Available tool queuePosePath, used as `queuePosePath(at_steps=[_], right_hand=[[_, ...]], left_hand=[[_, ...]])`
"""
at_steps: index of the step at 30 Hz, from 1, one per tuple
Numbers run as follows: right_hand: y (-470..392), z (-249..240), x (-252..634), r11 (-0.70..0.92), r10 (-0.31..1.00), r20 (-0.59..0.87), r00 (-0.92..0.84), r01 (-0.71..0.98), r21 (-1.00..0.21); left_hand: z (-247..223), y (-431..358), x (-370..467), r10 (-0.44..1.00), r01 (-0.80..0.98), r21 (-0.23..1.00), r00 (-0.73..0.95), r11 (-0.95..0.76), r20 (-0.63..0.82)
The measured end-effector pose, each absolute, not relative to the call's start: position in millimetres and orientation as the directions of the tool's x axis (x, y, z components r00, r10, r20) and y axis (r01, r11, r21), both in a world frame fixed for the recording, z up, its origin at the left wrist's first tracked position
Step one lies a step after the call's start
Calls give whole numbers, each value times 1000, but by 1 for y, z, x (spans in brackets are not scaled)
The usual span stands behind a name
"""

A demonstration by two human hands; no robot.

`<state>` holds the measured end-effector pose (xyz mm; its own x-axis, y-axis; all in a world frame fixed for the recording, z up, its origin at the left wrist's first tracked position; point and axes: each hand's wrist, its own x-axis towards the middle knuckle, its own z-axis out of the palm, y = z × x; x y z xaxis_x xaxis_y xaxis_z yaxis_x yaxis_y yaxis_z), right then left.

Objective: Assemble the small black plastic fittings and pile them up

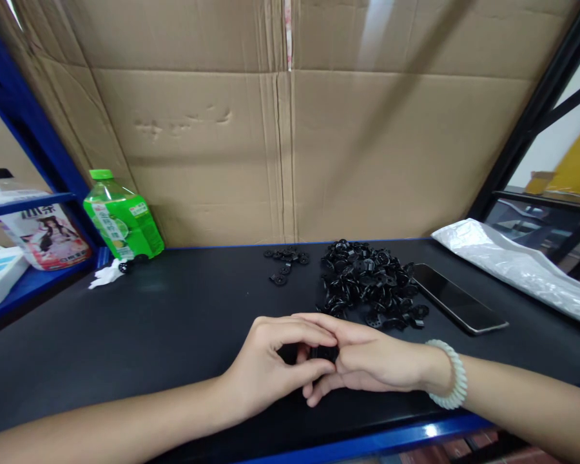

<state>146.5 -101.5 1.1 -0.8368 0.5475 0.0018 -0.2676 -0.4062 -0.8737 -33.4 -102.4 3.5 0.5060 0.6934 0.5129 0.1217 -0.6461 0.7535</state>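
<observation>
Between my two hands, just above the near part of the dark tabletop, is a small black plastic part (325,352), mostly covered by fingers. My left hand (275,364) pinches it from the left with thumb and fingertips. From the other side my right hand (362,357) closes round it, its lower fingers curled underneath. Beyond the hands lies a heap of similar black plastic parts (367,280), round with short tabs. A smaller cluster of these parts (286,259) sits left of the heap.
A phone (457,298) lies right of the heap, near a silvery plastic bag (517,267). At the back left stands a green bottle (123,219) beside a crumpled white tissue (107,274). A cardboard wall (198,154) closes off the back; blue shelf posts (33,122) border the left.
</observation>
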Motion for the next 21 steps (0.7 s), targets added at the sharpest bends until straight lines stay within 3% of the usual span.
queuePosePath(at_steps=[3, 9, 11, 16, 19, 21], right_hand=[[-102, -2, 144, -401, 605, -15, -796, -288, -870], [-105, -9, 138, -416, 670, -51, -741, -318, -852], [-106, -8, 136, -393, 690, -32, -723, -337, -856], [-105, -1, 139, -326, 719, 24, -695, -367, -871], [-104, 6, 147, -177, 755, 84, -651, -324, -929], [-103, 12, 153, 41, 763, 145, -630, -178, -983]], left_hand=[[3, -103, -31, 689, 165, 721, 494, -673, 529], [-3, -102, -28, 555, 212, 522, 465, -826, 690], [-3, -102, -27, 583, 212, 554, 454, -805, 674], [1, -99, -30, 749, 129, 767, 365, -629, 553], [3, -97, -33, 746, 117, 749, 282, -652, 604], [4, -96, -36, 704, 184, 685, 293, -705, 646]])
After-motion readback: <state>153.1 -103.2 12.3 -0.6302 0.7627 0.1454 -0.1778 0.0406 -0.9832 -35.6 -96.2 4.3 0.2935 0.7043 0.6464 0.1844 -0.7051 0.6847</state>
